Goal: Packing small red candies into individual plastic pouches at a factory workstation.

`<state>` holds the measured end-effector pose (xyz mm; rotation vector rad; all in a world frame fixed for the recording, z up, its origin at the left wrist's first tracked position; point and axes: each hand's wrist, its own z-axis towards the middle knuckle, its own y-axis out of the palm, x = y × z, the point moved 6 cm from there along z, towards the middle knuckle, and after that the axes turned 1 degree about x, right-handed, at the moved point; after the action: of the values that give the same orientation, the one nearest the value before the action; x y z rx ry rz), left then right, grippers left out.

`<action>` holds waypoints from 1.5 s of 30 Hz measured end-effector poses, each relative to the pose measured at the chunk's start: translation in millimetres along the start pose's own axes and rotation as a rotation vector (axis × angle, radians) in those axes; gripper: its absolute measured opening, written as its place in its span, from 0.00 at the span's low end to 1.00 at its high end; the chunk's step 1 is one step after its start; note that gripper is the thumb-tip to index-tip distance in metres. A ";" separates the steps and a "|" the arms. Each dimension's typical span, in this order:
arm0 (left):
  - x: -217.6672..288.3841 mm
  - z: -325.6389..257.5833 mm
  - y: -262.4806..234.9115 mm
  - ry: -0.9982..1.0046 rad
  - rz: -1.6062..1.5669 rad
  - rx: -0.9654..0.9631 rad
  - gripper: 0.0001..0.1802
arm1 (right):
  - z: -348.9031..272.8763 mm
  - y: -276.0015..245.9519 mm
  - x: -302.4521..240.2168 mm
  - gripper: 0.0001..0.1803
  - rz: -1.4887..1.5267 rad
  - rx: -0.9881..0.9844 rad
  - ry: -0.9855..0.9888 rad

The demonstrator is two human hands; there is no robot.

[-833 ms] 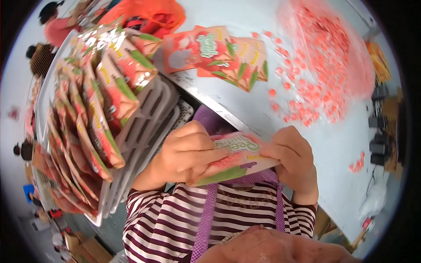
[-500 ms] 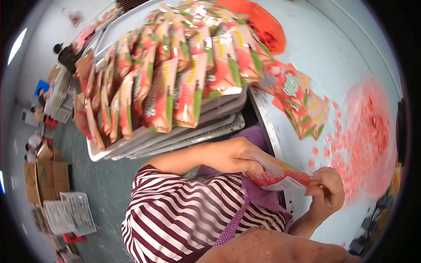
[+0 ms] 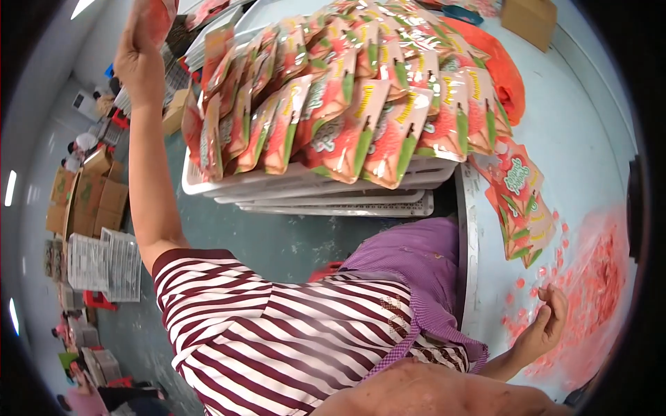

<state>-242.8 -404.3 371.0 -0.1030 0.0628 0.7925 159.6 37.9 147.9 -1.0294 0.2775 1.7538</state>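
My left hand, at the end of a stretched-out arm, grips a pink pouch at the upper left; the picture's edge cuts part of it off. Rows of similar pink and green pouches stand packed in a white plastic crate beside that arm. Over the pale table, my right hand is empty, its fingers half curled and apart. Closest to it are small pink pieces scattered on the tabletop and a clear plastic bag full of them. A few flat pouches lie overlapping farther back.
More crates are stacked beneath the filled one, next to the table's metal edge. An orange-red bag and a cardboard box sit on the table's far part. Cartons and other people are off to the left.
Both hands held a pouch before me over the table edge. My right hand has let go, and my left has carried it far up and left past the crate. The view has shifted.
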 end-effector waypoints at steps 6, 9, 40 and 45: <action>-94.8 -129.1 -43.1 -0.682 0.289 -0.252 0.17 | -0.8 4.4 13.8 0.11 -0.008 -0.095 0.003; -68.6 -174.3 -55.4 -0.830 0.168 -0.403 0.19 | -0.3 6.7 19.5 0.11 0.012 -0.136 0.016; -34.6 -212.0 -83.1 -1.018 -0.574 -0.796 0.40 | 1.5 -1.7 23.0 0.14 0.157 -0.088 0.017; -65.9 -220.8 -89.2 -1.264 -0.851 -0.606 0.47 | 3.9 -2.3 29.1 0.14 0.155 -0.089 0.026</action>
<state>-229.1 -538.7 164.1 -0.1669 -1.3436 -0.1074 156.8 60.4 129.1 -1.1206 0.3051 1.9070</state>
